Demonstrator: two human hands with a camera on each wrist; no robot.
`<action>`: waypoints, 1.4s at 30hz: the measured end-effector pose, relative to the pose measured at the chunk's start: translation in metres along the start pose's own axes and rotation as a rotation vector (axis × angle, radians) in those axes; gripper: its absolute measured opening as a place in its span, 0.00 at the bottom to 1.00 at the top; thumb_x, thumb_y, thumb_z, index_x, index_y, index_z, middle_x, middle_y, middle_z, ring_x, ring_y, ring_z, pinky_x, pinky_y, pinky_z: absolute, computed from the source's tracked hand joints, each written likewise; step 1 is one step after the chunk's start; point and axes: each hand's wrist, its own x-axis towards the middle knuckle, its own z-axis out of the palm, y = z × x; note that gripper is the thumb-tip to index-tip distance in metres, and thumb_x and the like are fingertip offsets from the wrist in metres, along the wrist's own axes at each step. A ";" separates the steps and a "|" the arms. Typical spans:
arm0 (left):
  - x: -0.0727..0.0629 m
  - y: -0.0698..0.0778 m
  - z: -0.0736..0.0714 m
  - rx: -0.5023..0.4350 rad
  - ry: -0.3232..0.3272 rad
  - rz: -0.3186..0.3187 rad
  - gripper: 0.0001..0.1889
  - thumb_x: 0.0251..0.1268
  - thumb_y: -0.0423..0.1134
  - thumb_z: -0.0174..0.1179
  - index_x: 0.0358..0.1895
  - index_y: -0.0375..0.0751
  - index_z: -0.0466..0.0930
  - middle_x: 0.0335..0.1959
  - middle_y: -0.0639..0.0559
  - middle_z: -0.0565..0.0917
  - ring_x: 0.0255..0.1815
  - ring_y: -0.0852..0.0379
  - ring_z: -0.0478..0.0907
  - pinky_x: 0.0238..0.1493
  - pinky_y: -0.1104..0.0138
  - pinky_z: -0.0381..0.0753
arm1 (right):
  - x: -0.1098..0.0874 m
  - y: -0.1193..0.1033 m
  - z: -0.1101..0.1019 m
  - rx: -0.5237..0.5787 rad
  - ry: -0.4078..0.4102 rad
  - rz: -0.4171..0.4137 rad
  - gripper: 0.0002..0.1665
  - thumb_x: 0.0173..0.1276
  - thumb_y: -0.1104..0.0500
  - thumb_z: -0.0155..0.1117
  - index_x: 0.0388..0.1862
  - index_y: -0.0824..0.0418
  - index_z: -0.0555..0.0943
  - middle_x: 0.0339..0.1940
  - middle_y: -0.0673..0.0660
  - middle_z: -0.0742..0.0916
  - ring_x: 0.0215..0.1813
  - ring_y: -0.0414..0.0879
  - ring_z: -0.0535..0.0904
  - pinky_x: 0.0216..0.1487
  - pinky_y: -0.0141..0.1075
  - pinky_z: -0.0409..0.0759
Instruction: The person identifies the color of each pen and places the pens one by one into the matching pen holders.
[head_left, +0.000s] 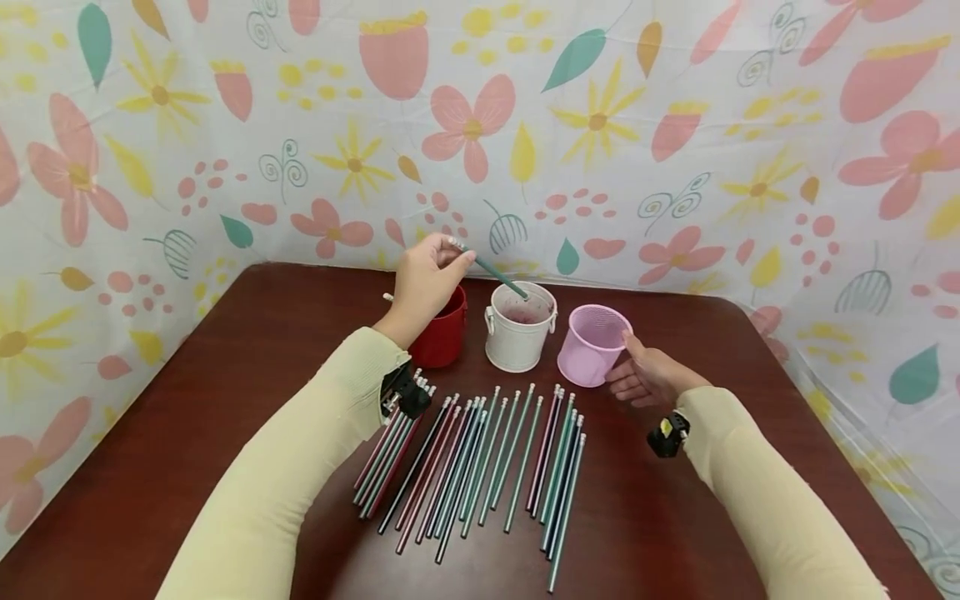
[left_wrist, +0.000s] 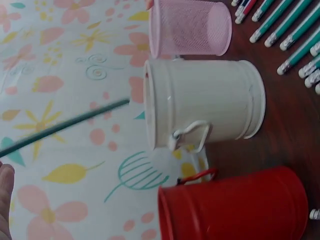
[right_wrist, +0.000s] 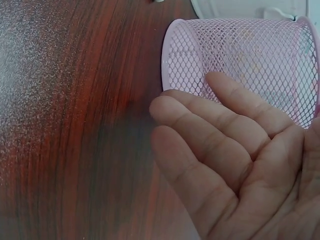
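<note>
Nearest, on the dark red-brown wooden table [head_left: 637, 517], lies a row of thin, shiny pencils [head_left: 482, 458] in green, blue, black and dark red. Their white rubber ends point to the far edge.

Past them is the pink mesh cup [head_left: 583, 357], the one closest to the table's right edge. The right hand [head_left: 652, 377] is at its right side, thumb at the rim. Its other fingers are loose, a little bent and a bit spread, and they do not wrap round the cup. A soft touch seems best, as the cup looks light and could tip.

On the side toward the left edge stands the round red metal pail [head_left: 441, 340], partly behind the left arm. Between it and the cup is the round white metal pail [head_left: 516, 343] with small side handles.

The left hand [head_left: 426, 279] is up above the pails. Its thumb and fingers pinch the long green pencil [head_left: 491, 269] close to its white end. The pencil leans, and its low tip is just above the white pail's mouth, not touching the rim. To get it in neatly, I think the hand should tilt the pencil more upright, aim at the middle and lower it gently.

At the back, past the far edge, hangs a flowery white cloth [head_left: 592, 187].
</note>
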 end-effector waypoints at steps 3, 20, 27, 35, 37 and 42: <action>0.001 -0.004 0.003 0.014 0.017 -0.019 0.07 0.63 0.33 0.63 0.37 0.31 0.79 0.35 0.39 0.87 0.36 0.50 0.81 0.36 0.70 0.75 | 0.004 -0.004 0.005 0.001 0.004 0.001 0.61 0.69 0.29 0.11 0.61 0.84 0.65 0.59 0.78 0.74 0.57 0.65 0.76 0.60 0.58 0.69; -0.005 -0.021 0.048 0.118 -0.198 -0.205 0.09 0.62 0.36 0.64 0.41 0.34 0.81 0.42 0.43 0.86 0.47 0.52 0.83 0.45 0.64 0.79 | -0.001 0.001 0.004 0.004 0.034 0.008 0.59 0.71 0.32 0.10 0.61 0.83 0.66 0.60 0.79 0.72 0.60 0.68 0.73 0.60 0.58 0.69; -0.004 -0.025 0.052 0.106 -0.176 -0.225 0.08 0.59 0.35 0.65 0.38 0.34 0.80 0.41 0.42 0.86 0.46 0.51 0.83 0.43 0.62 0.80 | 0.000 0.000 0.005 0.016 0.036 -0.001 0.60 0.71 0.31 0.10 0.62 0.83 0.66 0.61 0.78 0.71 0.63 0.69 0.70 0.60 0.58 0.69; -0.006 -0.033 0.059 0.130 -0.210 -0.264 0.08 0.59 0.36 0.65 0.38 0.35 0.82 0.39 0.44 0.87 0.43 0.51 0.83 0.42 0.63 0.80 | -0.002 -0.002 0.001 0.029 0.046 0.004 0.60 0.70 0.30 0.09 0.62 0.83 0.65 0.62 0.78 0.71 0.63 0.69 0.70 0.61 0.59 0.68; -0.006 -0.035 0.060 0.139 -0.212 -0.263 0.08 0.60 0.37 0.65 0.38 0.35 0.83 0.39 0.44 0.87 0.42 0.51 0.83 0.41 0.63 0.80 | -0.002 -0.002 0.001 0.027 0.043 0.003 0.60 0.70 0.30 0.10 0.62 0.83 0.65 0.62 0.78 0.71 0.63 0.69 0.70 0.61 0.59 0.67; -0.007 -0.037 0.057 0.161 -0.223 -0.275 0.11 0.61 0.38 0.64 0.43 0.34 0.82 0.40 0.44 0.86 0.43 0.52 0.83 0.41 0.64 0.81 | 0.002 0.000 0.004 0.026 0.020 0.002 0.60 0.70 0.30 0.09 0.62 0.83 0.64 0.62 0.78 0.71 0.63 0.68 0.70 0.61 0.59 0.67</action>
